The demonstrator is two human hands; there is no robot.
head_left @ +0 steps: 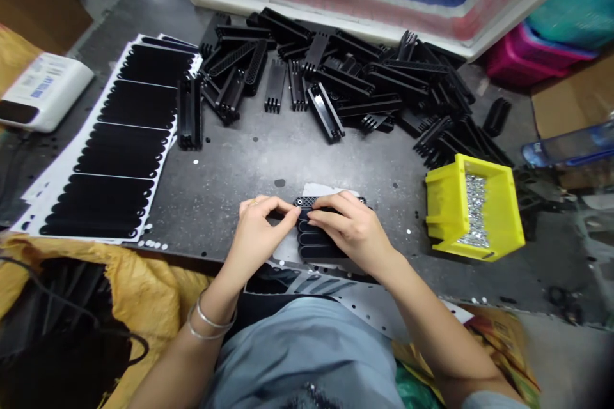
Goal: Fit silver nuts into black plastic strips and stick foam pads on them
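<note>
A black slotted plastic part (pixel 314 238) lies on the grey worktable (pixel 268 160) close to its near edge, on a white backing sheet (pixel 330 190). My left hand (pixel 259 230) pinches at the part's upper left corner with thumb and fingers closed. My right hand (pixel 348 223) lies over the part's right side, its fingers pressed along the top edge. Both hands touch the part and each other's fingertips nearly meet.
A heap of black plastic grille parts (pixel 345 77) covers the far table. White sheets of black oval-slotted stickers (pixel 115 140) are stacked at the left. A yellow bin (pixel 448 204) of small screws stands at the right. A white device (pixel 41 89) sits far left.
</note>
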